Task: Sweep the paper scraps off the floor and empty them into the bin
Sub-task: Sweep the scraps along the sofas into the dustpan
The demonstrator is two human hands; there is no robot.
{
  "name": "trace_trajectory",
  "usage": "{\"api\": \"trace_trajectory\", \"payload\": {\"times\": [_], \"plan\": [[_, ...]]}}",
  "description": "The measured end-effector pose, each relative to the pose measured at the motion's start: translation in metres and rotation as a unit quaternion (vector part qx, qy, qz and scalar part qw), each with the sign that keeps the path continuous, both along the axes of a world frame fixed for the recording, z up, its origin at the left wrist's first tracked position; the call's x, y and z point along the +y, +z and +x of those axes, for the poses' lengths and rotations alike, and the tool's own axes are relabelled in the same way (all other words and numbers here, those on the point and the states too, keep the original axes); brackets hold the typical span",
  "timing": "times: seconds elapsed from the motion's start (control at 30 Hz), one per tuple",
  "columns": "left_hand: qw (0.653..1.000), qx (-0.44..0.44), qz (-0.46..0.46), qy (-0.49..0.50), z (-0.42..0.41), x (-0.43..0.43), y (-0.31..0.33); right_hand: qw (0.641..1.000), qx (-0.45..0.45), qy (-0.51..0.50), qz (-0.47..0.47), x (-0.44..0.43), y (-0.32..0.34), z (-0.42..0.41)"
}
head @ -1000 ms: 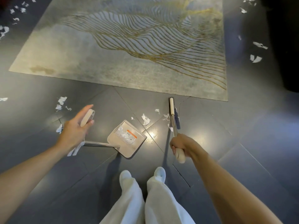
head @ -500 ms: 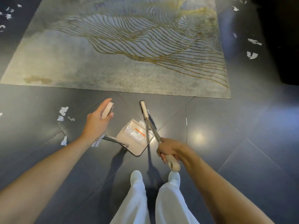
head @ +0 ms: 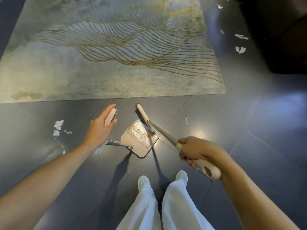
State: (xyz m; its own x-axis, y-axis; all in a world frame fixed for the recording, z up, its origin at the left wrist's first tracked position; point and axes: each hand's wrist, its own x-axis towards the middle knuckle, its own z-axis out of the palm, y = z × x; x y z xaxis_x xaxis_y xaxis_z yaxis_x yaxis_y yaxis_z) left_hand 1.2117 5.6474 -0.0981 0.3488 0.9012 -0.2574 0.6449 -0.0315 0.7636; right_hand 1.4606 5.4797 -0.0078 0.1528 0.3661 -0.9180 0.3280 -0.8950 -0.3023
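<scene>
Lying on the dark shiny floor [head: 257, 130], left of the left hand [head: 99, 130], are white paper scraps [head: 58, 124]. That hand holds the top of the dustpan [head: 140, 146] handle. More scraps sit in the pan, between both hands. A big wavy rug [head: 99, 63] lies beyond the hands. The broom [head: 163, 133] head rests at the pan, and the right hand [head: 196, 151] grips its handle tight. Other scraps lie far off right.
</scene>
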Motion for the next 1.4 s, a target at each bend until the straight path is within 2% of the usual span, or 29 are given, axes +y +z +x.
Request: {"api": "trace_trajectory", "payload": {"times": [0.23,0.43,0.57,0.63,0.7,0.83,0.93,1.07,1.3,1.4], "plan": [[0.999,-0.01,-0.015,-0.036,0.057,-0.017,0.004,0.994,-0.044,-0.1,0.023,-0.031,-0.01,0.069],[0.998,-0.018,-0.024,-0.061,0.122,-0.036,0.003,0.986,-0.129,-0.094,0.043,-0.049,-0.049,0.119],[0.997,-0.016,-0.02,-0.067,0.162,-0.039,0.0,0.988,-0.098,-0.115,0.009,-0.063,-0.092,0.144],[0.996,-0.013,-0.028,-0.079,0.178,-0.04,-0.004,0.98,-0.044,-0.189,-0.037,-0.073,-0.111,0.157],[0.995,-0.001,-0.029,-0.099,0.192,-0.042,-0.007,0.969,-0.029,-0.236,-0.06,-0.082,-0.121,0.168],[0.992,0.029,-0.02,-0.122,0.211,-0.048,-0.009,0.981,-0.08,-0.175,-0.034,-0.092,-0.13,0.172],[0.992,0.034,-0.018,-0.121,0.213,-0.047,-0.01,0.992,-0.088,-0.082,-0.038,-0.101,-0.129,0.169],[0.993,0.034,-0.014,-0.113,0.213,-0.046,-0.01,0.995,-0.087,-0.022,-0.047,-0.11,-0.116,0.151],[0.994,0.014,-0.01,-0.105,0.207,-0.044,-0.009,0.999,-0.012,0.006,-0.034,-0.125,-0.067,0.167],[0.993,0.014,-0.011,-0.119,0.2,-0.046,-0.009,0.999,0.008,-0.027,-0.034,-0.125,-0.053,0.171]]}}
